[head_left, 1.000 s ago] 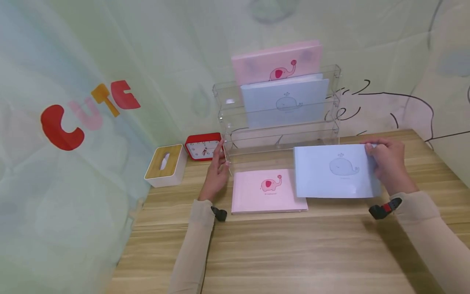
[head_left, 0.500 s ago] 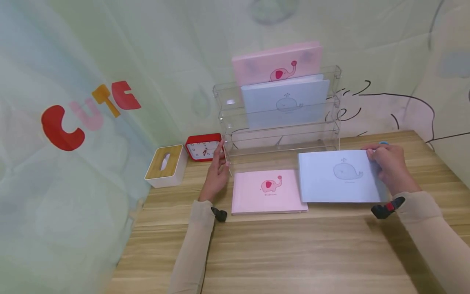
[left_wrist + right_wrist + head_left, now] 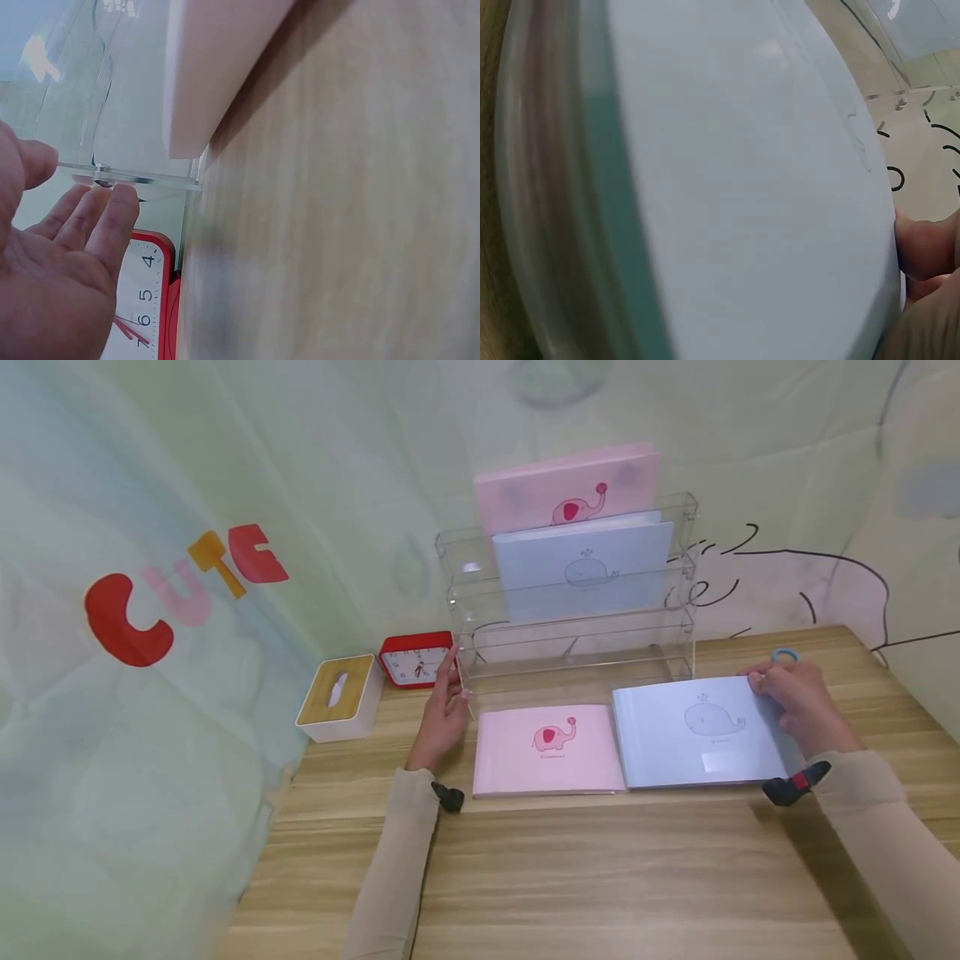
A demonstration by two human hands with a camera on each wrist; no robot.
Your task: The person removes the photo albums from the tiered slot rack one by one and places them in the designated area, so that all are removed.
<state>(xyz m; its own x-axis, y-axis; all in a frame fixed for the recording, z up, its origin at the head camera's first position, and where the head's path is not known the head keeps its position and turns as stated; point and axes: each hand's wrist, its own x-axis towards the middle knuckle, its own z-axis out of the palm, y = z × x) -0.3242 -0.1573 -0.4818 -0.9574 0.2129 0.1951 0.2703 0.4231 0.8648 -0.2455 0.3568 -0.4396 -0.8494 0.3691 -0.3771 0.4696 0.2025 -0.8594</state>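
My right hand (image 3: pixel 808 703) pinches the right back corner of a pale blue whale-print booklet (image 3: pixel 675 727), thumb on top of the cover. In the right wrist view the cover (image 3: pixel 757 180) fills most of the picture, with the thumb (image 3: pixel 926 247) at its edge. To its left a pink elephant booklet (image 3: pixel 517 747) lies flat on the table, edge to edge with it. My left hand (image 3: pixel 441 718) rests its straightened fingers against the left side of a clear tiered rack (image 3: pixel 570 670); in the left wrist view the fingers (image 3: pixel 112 225) meet the panel edge.
Upper tiers of the rack hold another pink booklet (image 3: pixel 525 497) and another blue booklet (image 3: pixel 540 568). A red clock (image 3: pixel 416 660) and a tissue box (image 3: pixel 337 697) stand left of it. A blue ring-shaped thing (image 3: pixel 785 655) shows behind my right hand.
My right hand has brought the blue booklet lower and slightly right, off its overlap with the pink one. The blue ring-shaped thing has come into view. The left hand has stayed still.
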